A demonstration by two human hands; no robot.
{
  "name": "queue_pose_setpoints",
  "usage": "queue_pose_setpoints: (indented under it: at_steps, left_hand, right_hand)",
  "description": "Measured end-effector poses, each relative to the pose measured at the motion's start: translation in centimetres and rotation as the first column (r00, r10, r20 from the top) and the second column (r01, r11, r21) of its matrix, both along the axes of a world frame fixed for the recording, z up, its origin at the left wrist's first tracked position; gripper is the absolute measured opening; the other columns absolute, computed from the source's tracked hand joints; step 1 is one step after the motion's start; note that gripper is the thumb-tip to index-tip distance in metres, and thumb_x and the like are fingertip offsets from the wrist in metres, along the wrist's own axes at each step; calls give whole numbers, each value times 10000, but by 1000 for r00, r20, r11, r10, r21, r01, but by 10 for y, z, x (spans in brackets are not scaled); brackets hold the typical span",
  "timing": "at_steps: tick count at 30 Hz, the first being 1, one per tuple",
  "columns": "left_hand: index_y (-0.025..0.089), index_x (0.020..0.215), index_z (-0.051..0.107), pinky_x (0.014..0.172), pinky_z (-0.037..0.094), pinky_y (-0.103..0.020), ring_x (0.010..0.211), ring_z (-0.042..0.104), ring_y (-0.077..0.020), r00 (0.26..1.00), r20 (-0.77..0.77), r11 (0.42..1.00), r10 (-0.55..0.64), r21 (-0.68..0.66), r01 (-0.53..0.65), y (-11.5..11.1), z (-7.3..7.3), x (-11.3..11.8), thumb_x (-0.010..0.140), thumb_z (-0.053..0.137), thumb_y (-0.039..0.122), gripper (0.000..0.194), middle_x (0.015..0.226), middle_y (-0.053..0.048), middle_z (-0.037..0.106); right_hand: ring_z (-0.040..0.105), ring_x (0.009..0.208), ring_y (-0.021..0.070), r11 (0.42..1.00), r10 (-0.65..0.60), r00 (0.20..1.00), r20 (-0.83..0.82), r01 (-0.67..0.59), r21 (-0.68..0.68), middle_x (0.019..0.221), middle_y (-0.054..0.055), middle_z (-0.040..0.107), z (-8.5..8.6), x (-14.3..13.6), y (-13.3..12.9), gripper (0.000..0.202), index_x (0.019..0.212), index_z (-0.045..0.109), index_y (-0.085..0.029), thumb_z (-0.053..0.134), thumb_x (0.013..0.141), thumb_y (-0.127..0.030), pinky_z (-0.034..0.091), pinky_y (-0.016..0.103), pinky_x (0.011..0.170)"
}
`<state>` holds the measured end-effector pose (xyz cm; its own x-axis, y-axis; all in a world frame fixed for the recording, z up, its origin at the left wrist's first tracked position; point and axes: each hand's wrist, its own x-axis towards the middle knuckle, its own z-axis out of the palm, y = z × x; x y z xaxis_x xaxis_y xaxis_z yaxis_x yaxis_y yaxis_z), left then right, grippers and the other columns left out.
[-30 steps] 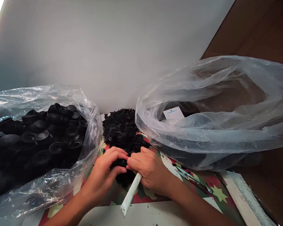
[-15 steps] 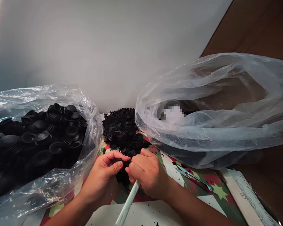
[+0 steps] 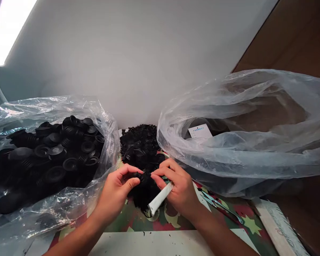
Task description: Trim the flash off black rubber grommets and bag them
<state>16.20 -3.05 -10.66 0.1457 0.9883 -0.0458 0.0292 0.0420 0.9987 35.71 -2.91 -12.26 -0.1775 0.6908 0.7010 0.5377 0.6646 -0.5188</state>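
My left hand (image 3: 117, 188) pinches a small black rubber part (image 3: 139, 176) between thumb and fingers, at the lower middle of the view. Close on its right, my right hand (image 3: 178, 183) has a white-wrapped handle (image 3: 161, 198) tucked in its curled fingers, the thick end pointing down and left. Its thumb and forefinger tips meet at the part's right edge. Whatever the handle's other end looks like is hidden in the hand. Behind both hands lies a heap of black rubber scraps (image 3: 141, 142), reaching down beneath them.
A clear plastic bag (image 3: 110, 137) full of black ribbed rubber parts (image 3: 69, 163) stands at left. At right is an open clear bag (image 3: 229, 160) with a white label card (image 3: 200, 131). Scissors (image 3: 222, 206) and a pale strip (image 3: 274, 224) lie at lower right. A bright lamp (image 3: 10, 28) is upper left.
The handle has swung up in my right hand, whose fist has loosened into a fingertip pinch. The view has shifted, bringing in the lamp and more of the label card.
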Motion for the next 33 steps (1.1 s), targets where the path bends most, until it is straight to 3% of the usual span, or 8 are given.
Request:
queue_pose_setpoints:
  at_steps: [6, 10, 13, 17, 21, 24, 33]
  left_hand:
    - [213, 812, 773, 651, 494, -274, 756, 632, -205, 969, -245, 972, 44, 236, 16, -3, 6, 6, 776, 655, 183, 128, 759, -24, 691]
    - [225, 803, 761, 695, 485, -298, 751, 648, -208, 939, -340, 945, 54, 322, 63, -5, 4, 10, 788, 637, 179, 133, 769, -21, 723]
    - [229, 792, 747, 719, 484, -306, 746, 643, -205, 917, -384, 920, 103, 388, 59, -1, 3, 8, 781, 627, 169, 135, 762, -13, 713]
    - [218, 825, 739, 726, 495, -310, 780, 647, -216, 928, -329, 945, 177, 319, -68, 10, 2, 0, 773, 639, 210, 114, 805, -23, 720]
    - [194, 855, 727, 579, 479, -267, 670, 606, -185, 983, -161, 987, 89, 149, -65, 12, 3, -2, 751, 689, 294, 150, 757, -13, 677]
    - [189, 858, 692, 429, 408, -234, 505, 506, -137, 997, -67, 999, 46, 11, -45, 7, 2, 1, 756, 701, 348, 189, 663, 27, 586]
    - [193, 808, 702, 447, 436, -222, 588, 547, -155, 991, -128, 994, 36, 108, -23, 3, 2, 6, 764, 670, 275, 98, 725, 3, 613]
  right_hand:
    - [651, 730, 157, 994, 102, 984, -148, -105, -14, 829, 23, 647, -2, -13, -8, 121, 1017, 726, -220, 623, 960, -196, 537, 266, 631]
    - [645, 718, 157, 995, 90, 986, -143, -95, -24, 796, 22, 657, -4, -14, -9, 130, 891, 691, -210, 595, 965, -163, 510, 266, 617]
    - [627, 700, 165, 995, 73, 997, -39, -70, 66, 752, 26, 660, -1, -15, -15, 216, 823, 640, -209, 512, 970, -116, 477, 287, 619]
    - [600, 652, 151, 980, 116, 993, -27, -110, 165, 717, 18, 647, 6, -16, -23, 257, 829, 596, -208, 422, 966, -77, 460, 291, 623]
    - [607, 653, 157, 993, 75, 993, -92, -66, 93, 718, 20, 648, 6, -12, -16, 235, 818, 630, -210, 504, 1017, -198, 471, 280, 589]
    - [640, 699, 165, 998, 26, 994, -106, -19, 65, 771, 30, 666, 2, -11, -9, 148, 898, 696, -206, 574, 981, -185, 507, 280, 608]
    - [666, 699, 151, 994, -31, 999, 22, 29, 108, 784, 28, 726, -4, -16, -8, 163, 943, 715, -198, 564, 981, -151, 476, 295, 630]
